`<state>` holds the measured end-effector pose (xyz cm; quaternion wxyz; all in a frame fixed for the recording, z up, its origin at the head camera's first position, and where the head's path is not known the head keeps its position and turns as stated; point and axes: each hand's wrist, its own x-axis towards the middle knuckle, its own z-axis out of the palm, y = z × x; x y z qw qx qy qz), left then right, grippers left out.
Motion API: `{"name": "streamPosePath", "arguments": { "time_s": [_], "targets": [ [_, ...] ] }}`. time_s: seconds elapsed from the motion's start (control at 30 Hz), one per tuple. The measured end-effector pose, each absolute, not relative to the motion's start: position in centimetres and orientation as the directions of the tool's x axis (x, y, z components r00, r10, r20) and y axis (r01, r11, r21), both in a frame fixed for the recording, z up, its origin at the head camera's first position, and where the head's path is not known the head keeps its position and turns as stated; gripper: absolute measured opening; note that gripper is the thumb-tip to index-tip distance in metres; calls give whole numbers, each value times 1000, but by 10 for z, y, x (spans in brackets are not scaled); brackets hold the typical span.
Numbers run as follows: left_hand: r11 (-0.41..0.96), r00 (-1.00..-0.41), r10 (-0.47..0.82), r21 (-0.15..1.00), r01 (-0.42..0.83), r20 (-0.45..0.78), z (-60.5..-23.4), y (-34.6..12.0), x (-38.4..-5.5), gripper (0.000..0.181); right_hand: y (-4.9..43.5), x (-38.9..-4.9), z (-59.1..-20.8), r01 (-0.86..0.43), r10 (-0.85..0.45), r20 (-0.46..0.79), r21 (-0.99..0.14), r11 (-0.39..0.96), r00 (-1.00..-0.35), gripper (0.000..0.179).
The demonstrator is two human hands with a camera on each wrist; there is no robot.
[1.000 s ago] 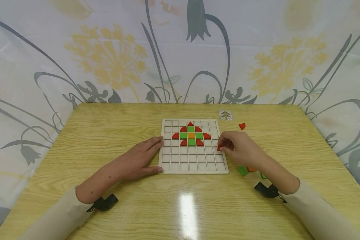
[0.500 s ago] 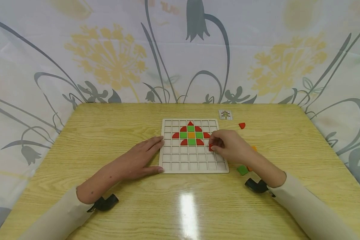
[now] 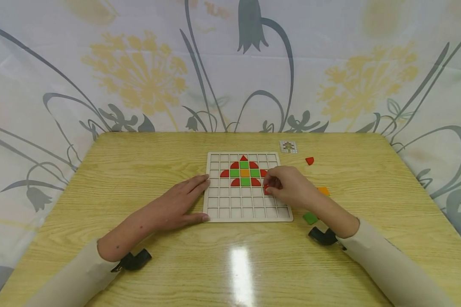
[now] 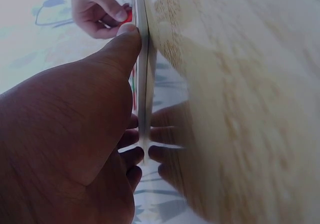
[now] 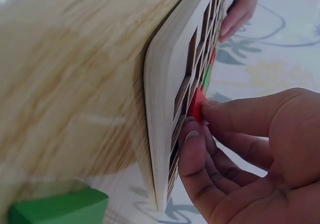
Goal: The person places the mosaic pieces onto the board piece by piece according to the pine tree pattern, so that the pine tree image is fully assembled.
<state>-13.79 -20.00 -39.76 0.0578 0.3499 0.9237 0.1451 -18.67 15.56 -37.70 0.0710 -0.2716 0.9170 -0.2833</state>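
Observation:
A pale wooden grid board (image 3: 236,209) lies on the table, with red, green and orange tiles set in its upper cells. My left hand (image 3: 178,204) rests flat at the board's left edge, fingertips and thumb touching the rim. Over the board's right side, my right hand (image 3: 292,187) pinches a red tile (image 5: 197,106) between thumb and fingers, right at the cells. That tile is partly hidden by the fingers in the head view. A red quarter-round tile (image 3: 255,182) sits in the board just left of the right hand.
A small pattern card (image 3: 288,146) lies behind the board's right corner, and a loose red tile (image 3: 310,160) is near it. Beside the right forearm are a green tile (image 3: 310,218) and an orange tile (image 3: 323,191). A patterned cloth (image 3: 230,64) hangs behind the table.
My right hand has moved left with the red tile, from the board's right edge to over its cells. The left hand has stayed in place.

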Motion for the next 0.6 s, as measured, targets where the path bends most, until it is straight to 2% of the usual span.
{"name": "streamPosePath", "arguments": {
  "time_s": [0.43, 0.6],
  "targets": [
    [714, -749, 663, 307, 629, -9, -399, -200, -138, 92, 155, -186, -377, -489, -561, 32, -532, 691, -827, 5],
    [716, -750, 662, 304, 628, -10, -399, -200, -138, 92, 158, -188, -374, -462, -537, 24, -544, 701, -843, 4]
  ]
}}
